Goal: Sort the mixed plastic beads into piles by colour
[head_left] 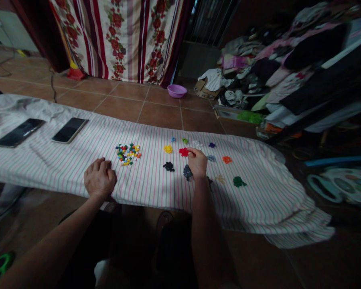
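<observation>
My left hand (100,176) rests on the striped cloth (150,180) with its fingers curled, just below a pile of mixed coloured pieces (128,154). At the red pile (183,152), the fingertips of my right hand (197,161) are pinched together; whatever they hold is too small to make out. Single-colour piles lie around it: yellow (168,149), black (169,166), dark grey (187,172), light green (185,141), blue (173,139), white (197,143), purple (212,145), grey-blue (211,158), orange (227,159), beige (220,179) and dark green (239,182).
Two phones, one at the far left (19,133) and another (69,130) beside it, lie on the cloth. Beyond the table are a purple basin (177,91), a floral curtain (117,38) and heaped clothes (258,68).
</observation>
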Demonstrator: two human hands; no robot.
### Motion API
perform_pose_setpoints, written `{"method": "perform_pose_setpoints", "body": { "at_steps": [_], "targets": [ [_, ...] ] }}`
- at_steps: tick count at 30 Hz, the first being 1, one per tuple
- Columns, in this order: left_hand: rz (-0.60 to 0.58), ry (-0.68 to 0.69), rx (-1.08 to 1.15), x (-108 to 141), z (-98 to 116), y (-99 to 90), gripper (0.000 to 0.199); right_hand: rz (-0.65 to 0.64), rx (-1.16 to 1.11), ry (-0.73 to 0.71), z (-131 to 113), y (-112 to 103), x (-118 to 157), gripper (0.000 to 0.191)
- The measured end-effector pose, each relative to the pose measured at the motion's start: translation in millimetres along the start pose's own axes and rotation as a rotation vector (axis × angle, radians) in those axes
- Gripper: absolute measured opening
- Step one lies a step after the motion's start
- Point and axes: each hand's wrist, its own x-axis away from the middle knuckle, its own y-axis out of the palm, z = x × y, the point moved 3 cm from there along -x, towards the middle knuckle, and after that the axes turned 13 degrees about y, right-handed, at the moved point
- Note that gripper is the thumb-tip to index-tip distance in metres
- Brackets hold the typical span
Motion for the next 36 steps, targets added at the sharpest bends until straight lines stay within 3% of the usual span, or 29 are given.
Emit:
{"method": "perform_pose_setpoints", "body": {
  "at_steps": [22,36],
  "targets": [
    [0.037,0.007,0.028,0.6,-0.7,0.4,0.029,-0.022,0.039,0.025,-1.5,2.2,0.5,0.034],
    [0.002,-0.018,0.046,0.4,-1.9,1.8,0.031,-0.038,-0.019,0.057,-6.5,1.7,2.1,0.031]
  ]
}}
